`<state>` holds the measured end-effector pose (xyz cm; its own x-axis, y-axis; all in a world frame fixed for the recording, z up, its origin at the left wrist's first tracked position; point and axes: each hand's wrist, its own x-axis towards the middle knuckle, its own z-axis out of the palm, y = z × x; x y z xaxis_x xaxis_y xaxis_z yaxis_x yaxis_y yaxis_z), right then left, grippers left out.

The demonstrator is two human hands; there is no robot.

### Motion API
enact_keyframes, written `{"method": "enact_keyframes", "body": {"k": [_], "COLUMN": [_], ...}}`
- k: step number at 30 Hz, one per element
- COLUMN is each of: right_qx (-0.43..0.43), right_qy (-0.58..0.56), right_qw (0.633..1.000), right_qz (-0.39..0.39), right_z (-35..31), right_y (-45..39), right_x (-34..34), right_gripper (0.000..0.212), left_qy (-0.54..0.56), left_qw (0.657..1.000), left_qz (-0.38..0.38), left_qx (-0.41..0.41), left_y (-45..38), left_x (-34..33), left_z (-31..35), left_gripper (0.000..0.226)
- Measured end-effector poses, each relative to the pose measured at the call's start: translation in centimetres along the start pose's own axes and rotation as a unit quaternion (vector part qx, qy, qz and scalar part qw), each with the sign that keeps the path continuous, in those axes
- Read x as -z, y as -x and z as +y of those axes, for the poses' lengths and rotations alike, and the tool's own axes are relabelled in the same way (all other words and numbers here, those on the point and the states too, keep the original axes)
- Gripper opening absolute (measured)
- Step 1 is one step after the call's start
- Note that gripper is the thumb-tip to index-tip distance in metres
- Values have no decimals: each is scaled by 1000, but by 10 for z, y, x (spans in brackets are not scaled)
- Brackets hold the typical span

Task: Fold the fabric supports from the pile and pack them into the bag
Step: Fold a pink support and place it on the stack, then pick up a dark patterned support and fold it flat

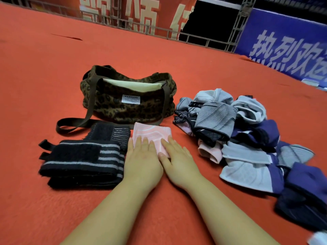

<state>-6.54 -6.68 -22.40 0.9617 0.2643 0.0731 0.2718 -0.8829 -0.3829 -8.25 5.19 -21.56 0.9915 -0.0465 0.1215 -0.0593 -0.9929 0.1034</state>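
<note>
Both forearms reach in from the bottom edge, and the two hands sit side by side on a pink support point(154, 134) lying flat on the red carpet point(44, 71). Left hand point(142, 160) is spread, fingers straight, palm pressing the near-left part of the cloth. Right hand point(177, 159) is flat too, fingers angled inward, resting on the near-right corner. Neither one grasps anything; both just press.

That pink piece looks folded into a neat small square, just in front of the leopard-print bag point(129, 101), whose mouth gapes open and shows a pale lining. Beside it on the left, touching or nearly so, lie the black striped wraps point(83, 161), already stacked.

Over on the right, the pile point(244, 138) of grey, blue and pink supports waits, still a heap.

How will it handle? My read: light, soft knit, a bit springy, likely to pop open once the pressure lifts. Best bet is to pinch it at the folded edge, thumb under and fingers on top, so the layers stay together on the short lift into the bag.
</note>
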Motion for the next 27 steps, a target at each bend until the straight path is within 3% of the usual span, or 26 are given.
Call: {"method": "enact_keyframes", "body": {"k": [3,5,7,10,13,16,18,22,24,27], "right_qx": [61,98,94,16,-53,-74,-83,-88,-78,-57], "right_qy": [-69,-60,-26,-3,-49,-79,-97,-113,-120,-95], "right_qw": [985,952,917,879,863,858,857,853,846,832], "right_qz": [146,283,386,477,500,502,500,502,514,543], "right_z": [9,18,30,53,69,73,72,71,70,65], "right_y": [14,18,18,21,22,21,22,20,19,21], "right_x": [8,21,36,49,49,50,50,50,51,52], "right_gripper": [45,36,30,31,35,37,37,35,32,29], "left_qy": [56,143,262,428,556,620,646,670,664,697], "left_qw": [995,972,951,899,830,781,758,734,736,698], "left_qz": [78,171,154,88,17,-10,11,78,125,157], "left_qx": [-38,-73,-60,-4,47,76,93,77,41,36], "left_y": [0,-2,-3,-10,-33,-51,-56,-54,-54,-51], "left_x": [1,-1,4,13,14,8,-1,-5,2,10], "left_z": [0,7,22,47,76,101,107,107,103,97], "left_gripper": [72,57,48,29,17,43,43,6,14,17]}}
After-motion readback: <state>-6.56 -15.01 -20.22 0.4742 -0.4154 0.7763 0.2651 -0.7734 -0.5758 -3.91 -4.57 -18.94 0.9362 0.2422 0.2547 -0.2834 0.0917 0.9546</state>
